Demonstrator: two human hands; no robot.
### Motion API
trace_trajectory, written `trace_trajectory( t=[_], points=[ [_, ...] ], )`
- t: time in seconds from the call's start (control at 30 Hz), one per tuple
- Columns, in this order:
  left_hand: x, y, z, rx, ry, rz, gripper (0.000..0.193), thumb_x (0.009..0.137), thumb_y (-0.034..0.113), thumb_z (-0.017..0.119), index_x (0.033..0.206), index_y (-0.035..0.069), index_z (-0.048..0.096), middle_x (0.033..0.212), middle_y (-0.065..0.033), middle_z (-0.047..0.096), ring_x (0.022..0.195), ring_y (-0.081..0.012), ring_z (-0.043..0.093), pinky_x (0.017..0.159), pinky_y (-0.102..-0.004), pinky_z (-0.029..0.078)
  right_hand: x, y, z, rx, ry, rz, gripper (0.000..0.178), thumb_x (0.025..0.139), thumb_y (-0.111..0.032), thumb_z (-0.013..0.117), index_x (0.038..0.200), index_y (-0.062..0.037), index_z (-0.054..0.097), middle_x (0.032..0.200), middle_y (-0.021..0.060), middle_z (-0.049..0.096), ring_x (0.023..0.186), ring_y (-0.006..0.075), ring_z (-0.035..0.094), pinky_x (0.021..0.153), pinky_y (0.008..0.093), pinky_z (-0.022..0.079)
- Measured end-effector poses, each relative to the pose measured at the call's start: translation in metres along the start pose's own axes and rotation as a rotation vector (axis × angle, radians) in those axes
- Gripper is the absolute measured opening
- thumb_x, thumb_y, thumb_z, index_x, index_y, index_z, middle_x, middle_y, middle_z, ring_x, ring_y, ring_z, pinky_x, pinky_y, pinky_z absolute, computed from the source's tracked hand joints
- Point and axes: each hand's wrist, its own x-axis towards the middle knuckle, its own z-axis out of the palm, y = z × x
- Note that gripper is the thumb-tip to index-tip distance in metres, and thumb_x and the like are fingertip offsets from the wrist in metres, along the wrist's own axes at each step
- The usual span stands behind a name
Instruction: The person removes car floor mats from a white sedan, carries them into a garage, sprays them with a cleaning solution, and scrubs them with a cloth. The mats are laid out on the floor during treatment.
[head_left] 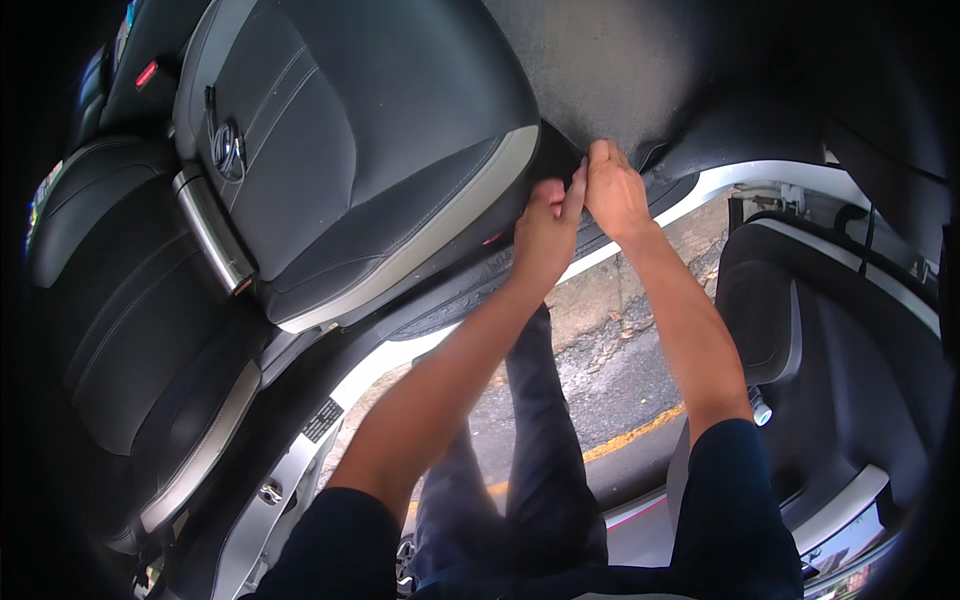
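Observation:
Both of my hands meet low in the car's front footwell, beside the seat's front corner. My right hand is closed with bent fingers at the near edge of the grey-brown floor mat. Whatever its fingers hold is hidden. My left hand is right next to it, its fingers partly curled and its fingertips against the right hand. Slight blur covers its thumb, and I cannot make out anything between its fingers. Close to the left hand is the black front seat with its light grey side trim.
A coiled dark cable lies on the seat. Between the seats stands a silver cylinder. The white door sill runs below my arms. At right the open door holds a bottle. Below is pavement with a yellow line.

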Motion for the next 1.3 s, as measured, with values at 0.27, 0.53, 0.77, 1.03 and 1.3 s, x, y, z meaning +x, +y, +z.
trace_trajectory(
  t=[0.27, 0.53, 0.77, 1.03, 1.3],
  points=[
    [0.081, 0.049, 0.044, 0.153, 0.242, -0.089, 0.067, 0.082, 0.032, 0.051, 0.122, -0.012, 0.021, 0.119, -0.0274, 0.039, 0.112, -0.0351, 0.040, 0.093, -0.0359, 0.033, 0.041, 0.028, -0.012, 0.099, -0.051, 0.266, 0.024, 0.077, -0.014, 0.047, 0.093, 0.0048, 0.045, 0.084, 0.0257, 0.055, 0.078, 0.0408, 0.055, 0.073, 0.0416, 0.045],
    [0.110, 0.055, 0.054, 0.181, 0.351, 0.004, 0.078, 0.078, 0.036, 0.055, 0.128, -0.009, 0.014, 0.124, -0.0285, 0.032, 0.117, -0.0355, 0.032, 0.096, -0.0369, 0.030, 0.059, 0.069, -0.012, 0.309, 0.009, 0.399, 0.024, 0.076, -0.014, 0.049, 0.093, 0.0036, 0.048, 0.080, 0.0257, 0.057, 0.079, 0.0393, 0.056, 0.072, 0.0398, 0.044],
    [0.091, 0.119, 0.060, 0.246, 0.276, 0.092, 0.082, 0.076, 0.034, 0.057, 0.130, -0.005, 0.010, 0.116, -0.0286, 0.039, 0.103, -0.0376, 0.047, 0.086, -0.0399, 0.040, 0.015, 0.021, -0.044, 0.357, 0.163, 0.098, 0.013, 0.079, -0.004, 0.047, 0.090, 0.0043, 0.046, 0.082, 0.0271, 0.054, 0.073, 0.0429, 0.054, 0.062, 0.0432, 0.045],
    [0.119, 0.092, 0.045, 0.714, 0.257, 0.245, 0.058, 0.072, 0.003, 0.049, 0.127, 0.003, 0.032, 0.073, -0.0205, 0.059, 0.071, -0.0309, 0.060, 0.070, -0.0379, 0.048, -0.019, 0.006, -0.025, 0.182, 0.231, 0.140, 0.018, 0.078, -0.016, 0.056, 0.087, -0.0003, 0.051, 0.083, 0.0192, 0.051, 0.078, 0.0377, 0.049, 0.069, 0.0439, 0.041],
    [0.086, 0.088, 0.053, 0.857, -0.073, 0.597, 0.056, 0.066, -0.006, 0.049, 0.121, 0.001, 0.040, 0.086, -0.0212, 0.058, 0.073, -0.0339, 0.059, 0.069, -0.0386, 0.048, -0.069, 0.039, 0.029, 0.666, 0.164, 0.483, 0.041, 0.077, -0.035, 0.059, 0.101, -0.0045, 0.047, 0.088, 0.0132, 0.049, 0.074, 0.0274, 0.049, 0.068, 0.0355, 0.044]
  ],
)
